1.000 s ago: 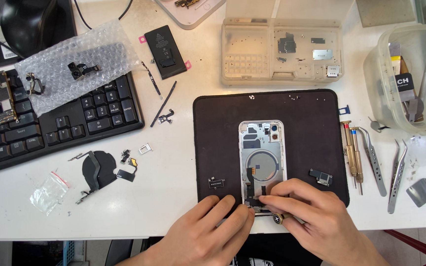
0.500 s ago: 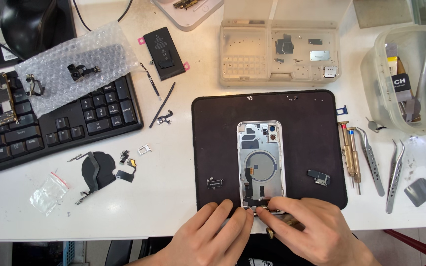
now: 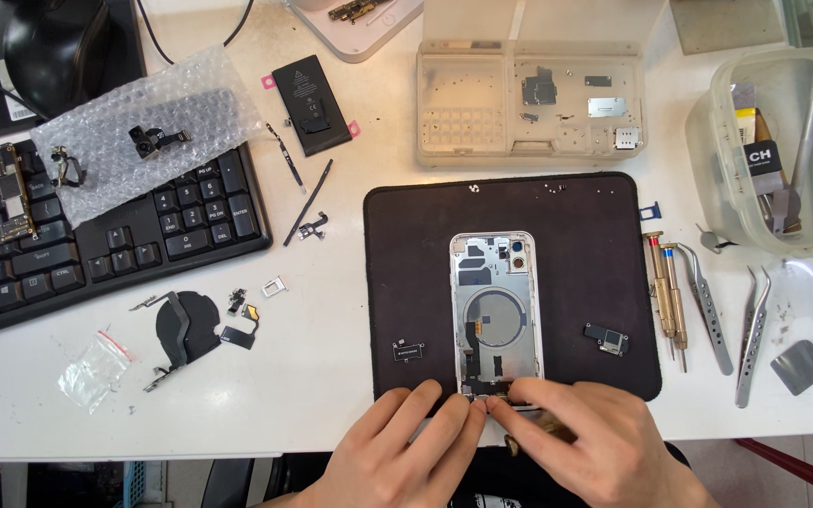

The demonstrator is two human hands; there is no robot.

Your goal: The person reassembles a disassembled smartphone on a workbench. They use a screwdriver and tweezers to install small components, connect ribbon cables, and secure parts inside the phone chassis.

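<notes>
Fingers [image 3: 478, 410] of both hands meet at the near end of the open phone shell [image 3: 496, 315], pinched together over its bottom edge. The left hand [image 3: 397, 452] and the right hand [image 3: 595, 452] are nearly touching each other there. A moment ago the hands sat a little lower and the right one was spread wider; now the fingertips have crept up and closed in on one small spot. That looks like careful work on a tiny part at the shell's bottom end, though the fingers hide it, so I cannot tell if they grip anything.

The phone shell lies flat in the middle of the dark mat [image 3: 397, 235], which sits near the front edge of the bench [image 3: 331, 376]. On the mat, a small black part [image 3: 407, 351] lies left of the shell and a small square part [image 3: 607, 339] lies right of it, both apart from the hands.

Off the mat's right edge lie two screwdrivers [image 3: 665, 292] and some tweezers [image 3: 712, 306]. To the left sit a round black coil [image 3: 185, 329] and a small plastic bag [image 3: 91, 372]. Farther back are a black keyboard [image 3: 96, 235], a sheet of bubble wrap [image 3: 143, 122], a black battery [image 3: 310, 103], a clear parts box [image 3: 529, 94] and a clear tub [image 3: 773, 150] at the far right corner. Nothing stands in the hands' way.
</notes>
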